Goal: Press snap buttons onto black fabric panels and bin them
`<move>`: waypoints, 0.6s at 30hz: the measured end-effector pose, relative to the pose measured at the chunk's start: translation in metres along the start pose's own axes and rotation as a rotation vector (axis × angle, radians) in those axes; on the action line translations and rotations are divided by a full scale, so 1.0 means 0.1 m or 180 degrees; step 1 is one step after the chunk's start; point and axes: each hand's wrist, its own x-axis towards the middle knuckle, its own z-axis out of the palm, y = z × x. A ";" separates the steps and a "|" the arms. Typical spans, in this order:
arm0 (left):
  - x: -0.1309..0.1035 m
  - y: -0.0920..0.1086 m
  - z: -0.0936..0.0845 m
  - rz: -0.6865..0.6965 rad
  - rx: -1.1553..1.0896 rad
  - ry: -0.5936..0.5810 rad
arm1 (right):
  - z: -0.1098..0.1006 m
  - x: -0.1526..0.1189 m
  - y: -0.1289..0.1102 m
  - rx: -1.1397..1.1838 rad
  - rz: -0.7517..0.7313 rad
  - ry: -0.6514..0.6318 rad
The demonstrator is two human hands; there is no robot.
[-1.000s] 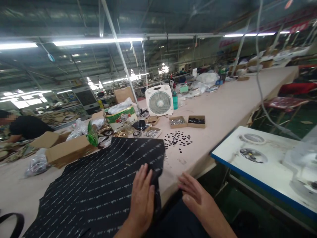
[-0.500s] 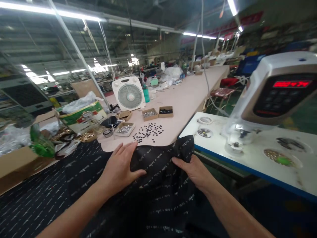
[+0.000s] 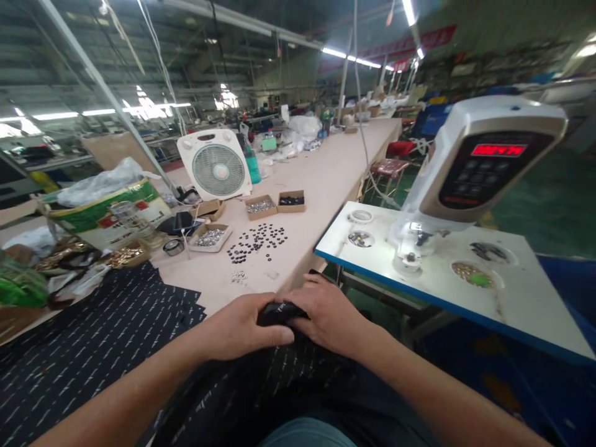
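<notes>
Black fabric with small white printing [image 3: 274,313] is bunched between my two hands, close to my body. My left hand [image 3: 235,328] is closed around its left part, thumb lying along the front. From the right, my right hand [image 3: 326,310] grips the same bunch, fingers curled over it. The rest of the cloth hangs dark over my lap, and its lower folds are hard to make out. On the table just beyond lie scattered small black rings [image 3: 258,239] and a little patch of tiny silver pieces [image 3: 239,277].
A snap press [image 3: 484,161] with a red display stands on a white worktop [image 3: 372,248] at right. The table [image 3: 326,167] holds a box fan [image 3: 216,166], small cardboard boxes of fasteners [image 3: 261,208] and a tape roll [image 3: 174,248]. More printed black cloth [image 3: 107,335] covers the left.
The spread cloth has been drawn down and gathered toward my body. My right hand moved left, beside my left hand, which has closed on the cloth. The view has turned right.
</notes>
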 end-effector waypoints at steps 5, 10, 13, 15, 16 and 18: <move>-0.09 -0.08 -0.06 -0.0398 0.1481 0.0006 | 0.06 0.05 0.06 0.0425 0.0340 -0.0258; -0.06 -0.10 -0.24 -0.0596 0.1471 -0.0473 | -0.07 0.11 -0.05 0.0926 0.0556 -0.0467; -0.02 -0.13 -0.26 -0.0554 0.0654 -0.0777 | -0.09 0.12 -0.06 0.1007 0.0684 -0.0525; 0.01 -0.19 -0.22 -0.0472 0.0174 -0.0823 | -0.07 0.10 -0.03 0.1040 0.0754 -0.0612; 0.02 -0.23 -0.18 -0.0441 -0.0051 -0.0832 | -0.05 0.08 0.00 0.1038 0.0791 -0.0624; 0.03 -0.28 -0.11 -0.0422 -0.0455 -0.0827 | -0.02 0.05 0.04 0.1015 0.0852 -0.0550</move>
